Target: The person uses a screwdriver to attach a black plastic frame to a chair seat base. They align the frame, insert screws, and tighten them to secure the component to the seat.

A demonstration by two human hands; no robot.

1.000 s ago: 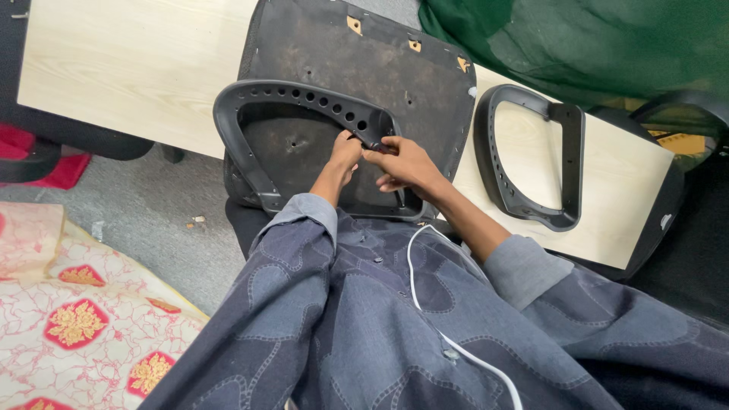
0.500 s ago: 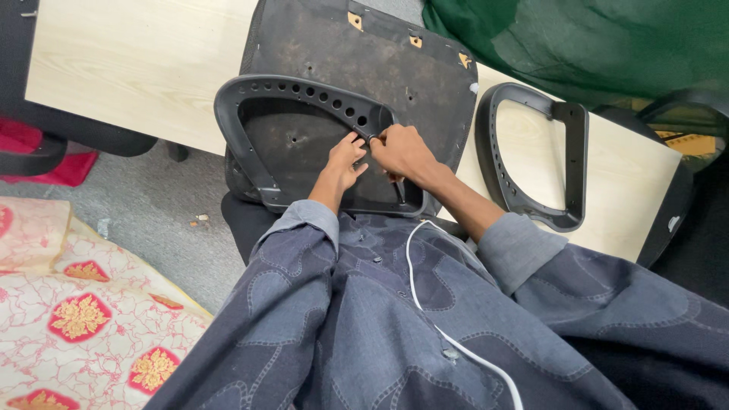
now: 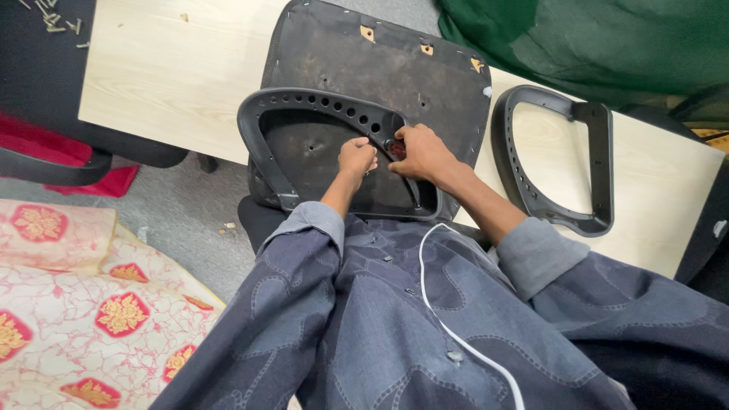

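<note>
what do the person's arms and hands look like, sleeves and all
Both hands, left hand and right hand, are bare: no gloves. Loose dark blue-grey sleeves with a stitched curvy pattern are pushed up to the forearms. A thin white cable runs down the garment's front.

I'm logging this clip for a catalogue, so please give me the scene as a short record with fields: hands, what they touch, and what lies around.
left hand: on the perforated bar of the black armrest
right hand: closed on a small dark tool with a red part, at the same bar
under the armrest: upturned seat base
surface: pale wooden board
beside: second armrest lying flat
top left: loose screws
floor: patterned cloth
</note>
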